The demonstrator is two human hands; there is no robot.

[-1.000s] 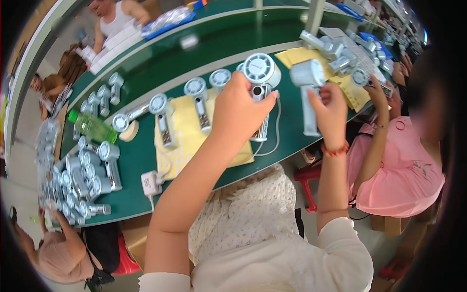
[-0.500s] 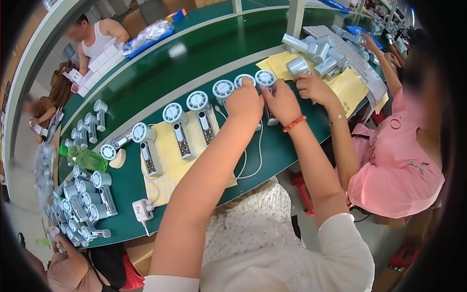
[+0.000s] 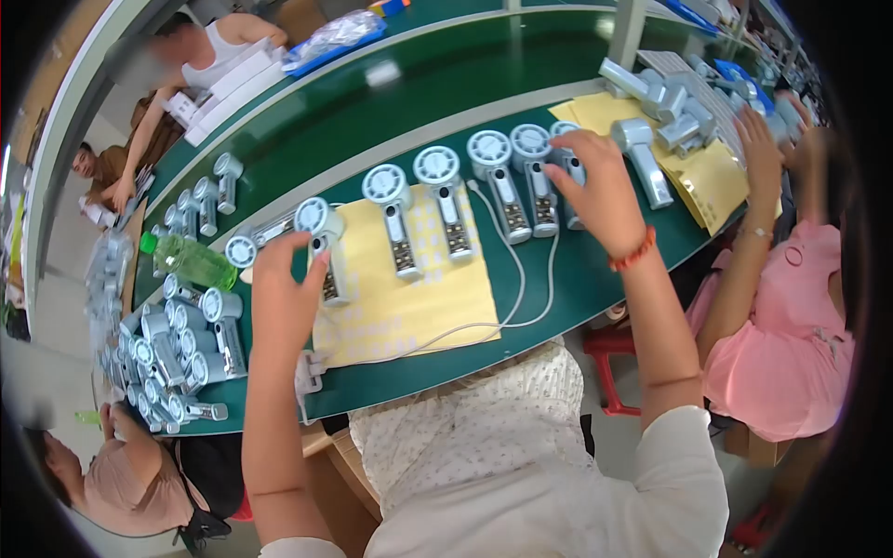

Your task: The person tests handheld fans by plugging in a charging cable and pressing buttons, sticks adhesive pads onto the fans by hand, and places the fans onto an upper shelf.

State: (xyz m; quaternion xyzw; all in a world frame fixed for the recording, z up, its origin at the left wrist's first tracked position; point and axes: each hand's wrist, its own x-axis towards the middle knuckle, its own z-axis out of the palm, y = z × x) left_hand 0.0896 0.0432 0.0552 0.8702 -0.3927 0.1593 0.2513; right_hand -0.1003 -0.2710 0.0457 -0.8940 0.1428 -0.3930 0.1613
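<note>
My left hand [image 3: 286, 284] is open, thumb and fingers apart, beside the leftmost fan [image 3: 319, 218] of a row of light blue handheld fans. My right hand [image 3: 600, 191] is open too, its fingertips close to the rightmost fan [image 3: 566, 131] of the row and partly covering it. Between my hands stand several more fans, among them one [image 3: 387, 186] and another [image 3: 437, 166] on a yellow sheet [image 3: 372, 325] with small pale stickers. A white cable [image 3: 523, 270] curves from near the fans to a white charger [image 3: 308, 374].
A pile of fans [image 3: 191, 344] and a green bottle [image 3: 193, 261] are at the left. Another fan pile [image 3: 674, 107] and yellow sheets [image 3: 712, 186] are at the right. A person in pink [image 3: 772, 325] sits at the right; others sit at the left and across the bench.
My left hand has moved left, from the right-hand fans to the leftmost one. My right hand has let go and moved right. The co-worker's hand at the right has withdrawn from the blue pile.
</note>
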